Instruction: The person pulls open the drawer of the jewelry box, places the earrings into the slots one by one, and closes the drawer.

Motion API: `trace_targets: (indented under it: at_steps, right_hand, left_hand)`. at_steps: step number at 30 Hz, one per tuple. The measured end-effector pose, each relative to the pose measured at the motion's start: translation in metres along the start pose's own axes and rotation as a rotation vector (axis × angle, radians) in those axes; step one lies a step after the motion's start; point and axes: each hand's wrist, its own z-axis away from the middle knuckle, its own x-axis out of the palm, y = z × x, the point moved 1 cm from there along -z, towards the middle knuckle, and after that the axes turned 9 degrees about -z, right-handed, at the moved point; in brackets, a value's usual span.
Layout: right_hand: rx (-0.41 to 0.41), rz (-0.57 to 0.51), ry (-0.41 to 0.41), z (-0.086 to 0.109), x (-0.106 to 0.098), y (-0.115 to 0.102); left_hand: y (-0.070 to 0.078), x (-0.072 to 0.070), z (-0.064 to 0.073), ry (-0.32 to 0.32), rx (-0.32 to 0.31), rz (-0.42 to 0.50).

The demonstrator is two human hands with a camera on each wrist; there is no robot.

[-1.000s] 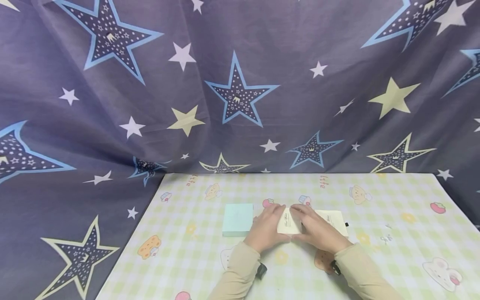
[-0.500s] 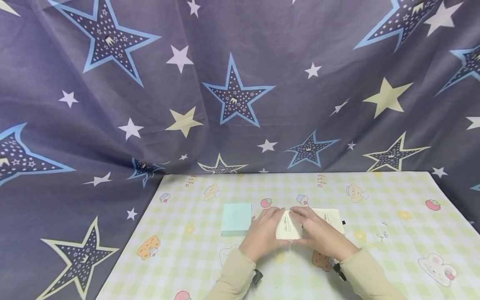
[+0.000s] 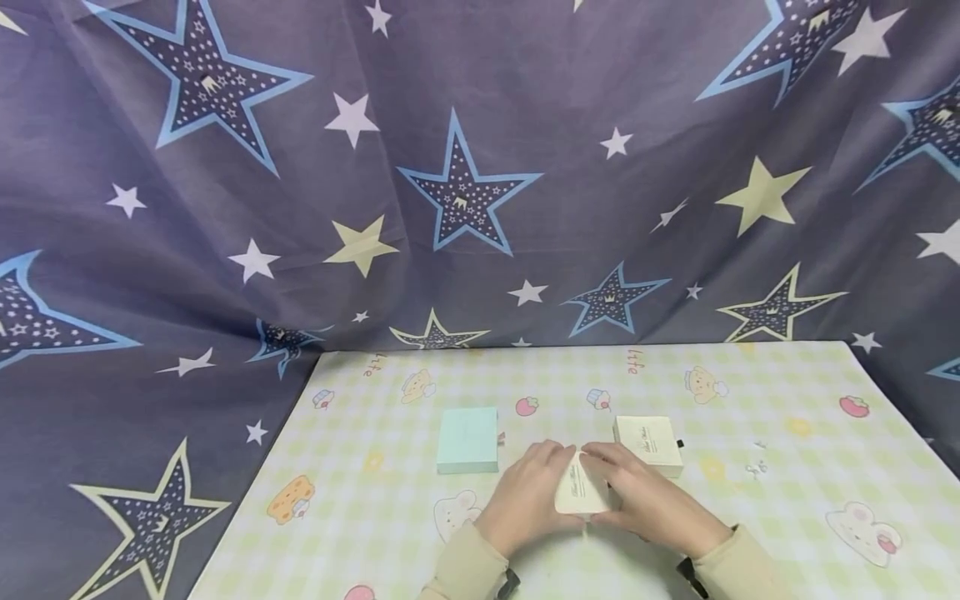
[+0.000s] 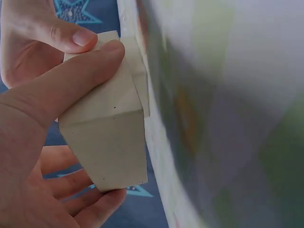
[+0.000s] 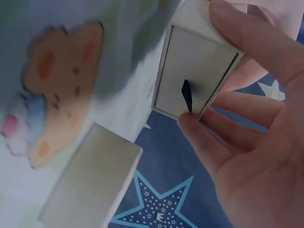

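Observation:
Both hands hold a small cream drawer-style gift box (image 3: 579, 490) close over the tablecloth, with dark script on its top. My left hand (image 3: 528, 500) grips one side; in the left wrist view its thumb lies along the plain cream box (image 4: 104, 147) and its fingers curl at the far edge. From the other side my right hand (image 3: 651, 507) pinches it between thumb and fingers. In the right wrist view the box's drawer front (image 5: 190, 61) sits flush in the sleeve, with a black ribbon tab (image 5: 187, 97) standing out near a fingertip.
A second cream box (image 3: 648, 443) with a black tab lies behind the right hand. To the left is a mint-green box (image 3: 467, 440) with a small pinkish tab. Several tiny silvery pieces (image 3: 756, 468) lie at the right. A starry curtain (image 3: 495, 292) hangs behind the table.
Both hands have drawn the held cream box toward the near edge, away from the second cream box, which now shows fully. The view has shifted slightly.

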Motion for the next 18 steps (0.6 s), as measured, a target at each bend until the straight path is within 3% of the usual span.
trace_targets:
  at_steps: [7,18]
  right_hand:
    - [0.041,-0.012,-0.028,0.011,0.012,0.001]
    - [0.075,-0.024,-0.049,0.020,0.020,0.002]
  left_hand:
    - [0.008,0.011,0.009,-0.041,0.049,-0.017]
    - [0.016,0.010,0.014,-0.068,0.050,-0.050]
